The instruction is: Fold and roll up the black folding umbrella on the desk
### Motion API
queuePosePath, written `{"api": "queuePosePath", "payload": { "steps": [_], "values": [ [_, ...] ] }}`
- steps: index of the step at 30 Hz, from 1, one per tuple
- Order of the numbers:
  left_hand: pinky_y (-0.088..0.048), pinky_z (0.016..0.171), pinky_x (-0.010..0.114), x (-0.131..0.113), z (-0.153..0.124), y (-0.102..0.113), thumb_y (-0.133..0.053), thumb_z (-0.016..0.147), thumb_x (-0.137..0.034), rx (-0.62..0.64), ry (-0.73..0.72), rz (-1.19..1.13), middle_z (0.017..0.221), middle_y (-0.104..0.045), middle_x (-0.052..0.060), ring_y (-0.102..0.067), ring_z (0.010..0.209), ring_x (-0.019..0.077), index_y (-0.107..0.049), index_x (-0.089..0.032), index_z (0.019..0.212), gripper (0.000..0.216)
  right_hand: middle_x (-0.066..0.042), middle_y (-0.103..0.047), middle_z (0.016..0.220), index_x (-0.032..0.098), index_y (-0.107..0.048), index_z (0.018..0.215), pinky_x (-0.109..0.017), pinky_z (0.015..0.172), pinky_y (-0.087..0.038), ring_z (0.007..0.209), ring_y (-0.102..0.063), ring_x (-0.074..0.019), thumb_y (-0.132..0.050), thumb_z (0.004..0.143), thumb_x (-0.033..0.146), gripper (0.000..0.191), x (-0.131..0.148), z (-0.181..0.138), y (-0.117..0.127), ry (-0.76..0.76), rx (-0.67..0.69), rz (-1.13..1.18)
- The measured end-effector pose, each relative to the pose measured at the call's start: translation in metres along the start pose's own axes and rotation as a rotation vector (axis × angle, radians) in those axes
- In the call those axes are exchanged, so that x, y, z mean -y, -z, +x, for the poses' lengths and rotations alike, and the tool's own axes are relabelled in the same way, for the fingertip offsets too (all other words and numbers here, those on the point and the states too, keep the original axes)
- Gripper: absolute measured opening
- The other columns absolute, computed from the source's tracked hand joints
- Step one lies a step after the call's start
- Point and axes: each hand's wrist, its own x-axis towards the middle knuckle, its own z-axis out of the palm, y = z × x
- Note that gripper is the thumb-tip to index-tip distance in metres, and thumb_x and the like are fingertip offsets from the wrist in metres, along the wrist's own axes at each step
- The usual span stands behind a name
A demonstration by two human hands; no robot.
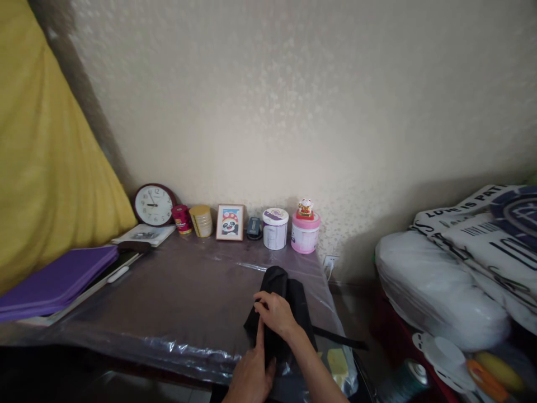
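Note:
A black fabric bag (298,296) with a dangling strap (339,337) lies near the right front corner of the table. My right hand (274,314) reaches across its upper part, the fingers curled and pinching the fabric. Below it, my left hand (252,370) holds the bag's near side. Its index finger stretches up toward the right fingertips, and black cloth shows between that finger and the thumb. What exactly the right fingertips pinch is too small to make out.
Along the wall stand a clock (154,205), a red can (182,219), a yellow-lidded jar (201,221), a panda picture (230,223), a white-and-purple tub (275,230) and a pink tub (305,235). Purple folders (62,280) lie left; a plastic-wrapped bundle (436,285) sits right.

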Motion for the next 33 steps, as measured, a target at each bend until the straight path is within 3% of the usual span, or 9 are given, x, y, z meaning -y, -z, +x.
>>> {"api": "queuePosePath", "payload": {
  "steps": [4, 8, 12, 17, 21, 23, 26, 30, 33],
  "values": [
    [-0.040, 0.077, 0.030, -0.001, -0.001, 0.000, -0.032, 0.083, -0.028, -0.016, -0.015, -0.014, 0.105, -0.062, 0.016, -0.059, 0.094, 0.0247, 0.006, -0.007, 0.138, 0.070, -0.001, -0.066, 0.091, 0.024, -0.062, 0.091, -0.029, 0.084, -0.042, 0.088, -0.057, -0.0136, -0.043, 0.083, 0.017, 0.022, -0.005, -0.026, 0.002, 0.202, -0.144, 0.081],
    [-0.040, 0.073, 0.028, -0.006, -0.002, 0.002, -0.032, 0.084, -0.026, 0.001, 0.015, 0.004, 0.100, -0.065, 0.014, -0.061, 0.088, 0.0230, 0.006, -0.008, 0.138, 0.068, -0.005, -0.061, 0.106, 0.022, -0.061, 0.097, -0.037, 0.091, -0.041, 0.108, -0.048, -0.0180, -0.044, 0.083, 0.016, 0.023, -0.022, -0.035, -0.001, 0.252, -0.246, 0.062],
    [-0.040, 0.072, 0.027, -0.008, -0.001, 0.003, -0.033, 0.084, -0.025, 0.012, 0.055, 0.032, 0.098, -0.065, 0.013, -0.061, 0.088, 0.0219, 0.006, -0.008, 0.137, 0.069, -0.007, -0.057, 0.116, 0.021, -0.059, 0.104, -0.043, 0.096, -0.036, 0.117, -0.042, -0.0207, -0.044, 0.084, 0.022, 0.026, -0.048, -0.009, -0.008, 0.253, -0.250, -0.019],
    [-0.040, 0.070, 0.027, -0.005, 0.002, 0.001, -0.034, 0.084, -0.026, 0.049, 0.104, 0.022, 0.097, -0.066, 0.012, -0.061, 0.089, 0.0227, 0.010, -0.008, 0.137, 0.071, -0.006, -0.054, 0.121, 0.021, -0.057, 0.109, -0.040, 0.096, -0.035, 0.118, -0.042, -0.0189, -0.037, 0.086, 0.021, 0.031, -0.082, 0.040, -0.012, 0.176, -0.250, -0.141],
    [-0.039, 0.070, 0.026, -0.002, 0.004, -0.001, -0.035, 0.083, -0.026, 0.054, 0.118, 0.006, 0.099, -0.066, 0.012, -0.061, 0.089, 0.0218, 0.012, -0.009, 0.136, 0.073, -0.009, -0.056, 0.119, 0.018, -0.056, 0.111, -0.039, 0.094, -0.037, 0.113, -0.047, -0.0207, -0.037, 0.087, 0.023, 0.031, -0.098, 0.062, -0.003, -0.016, -0.285, -0.229],
    [-0.039, 0.070, 0.027, -0.002, 0.003, -0.001, -0.033, 0.084, -0.026, 0.053, 0.106, 0.009, 0.098, -0.065, 0.013, -0.061, 0.088, 0.0224, 0.011, -0.006, 0.136, 0.072, -0.012, -0.056, 0.117, 0.015, -0.057, 0.108, -0.040, 0.094, -0.037, 0.112, -0.048, -0.0213, -0.037, 0.087, 0.023, 0.031, -0.097, 0.059, 0.004, -0.070, -0.354, -0.229],
    [-0.039, 0.073, 0.028, -0.001, 0.001, -0.002, -0.031, 0.084, -0.027, 0.040, 0.064, 0.010, 0.099, -0.064, 0.016, -0.060, 0.090, 0.0231, 0.006, -0.002, 0.136, 0.069, -0.012, -0.057, 0.115, 0.015, -0.058, 0.104, -0.039, 0.095, -0.036, 0.110, -0.049, -0.0192, -0.036, 0.087, 0.023, 0.029, -0.077, 0.035, 0.011, 0.065, -0.394, -0.116],
    [-0.039, 0.076, 0.028, 0.000, 0.000, -0.002, -0.030, 0.084, -0.028, 0.014, 0.063, 0.000, 0.102, -0.063, 0.017, -0.059, 0.093, 0.0225, 0.000, -0.003, 0.137, 0.066, -0.008, -0.059, 0.112, 0.021, -0.060, 0.101, -0.041, 0.096, -0.035, 0.113, -0.046, -0.0188, -0.041, 0.086, 0.025, 0.025, -0.044, -0.008, 0.007, 0.254, -0.247, 0.030],
    [-0.039, 0.078, 0.028, 0.001, 0.000, -0.002, -0.030, 0.084, -0.030, 0.004, 0.045, -0.040, 0.105, -0.061, 0.017, -0.059, 0.094, 0.0222, -0.002, -0.002, 0.137, 0.066, -0.005, -0.056, 0.118, 0.024, -0.058, 0.106, -0.045, 0.100, -0.029, 0.118, -0.041, -0.0185, -0.039, 0.086, 0.023, 0.027, -0.043, -0.017, -0.001, 0.310, -0.120, -0.025]
  ]
}}
